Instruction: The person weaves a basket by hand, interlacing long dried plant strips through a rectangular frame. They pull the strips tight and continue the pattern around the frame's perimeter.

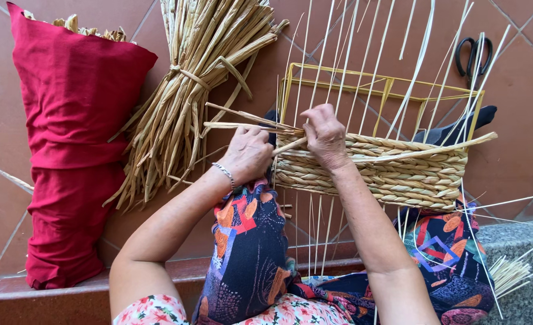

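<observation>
On the lap: woven basket (pixel 387 171) around a yellow wire frame (pixel 381 90), thin stakes fanning past the top edge
Left hand (pixel 248 153): closed on flat straw strands (pixel 242 120) at the basket's left edge
Right hand (pixel 325 135): pinching a strand (pixel 290 145) against the weave
Left side: straw bundle (pixel 194 84), red cloth roll (pixel 68 138) just beside it
Far right: scissors (pixel 474 54) well apart on tiles (pixel 519 108)

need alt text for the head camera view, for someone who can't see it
Seen from above, a person's left hand and right hand weave a straw strand into a half-woven basket on a yellow wire frame held on their lap. A tied straw bundle, red cloth sack and black scissors lie on the tiled floor.
</observation>
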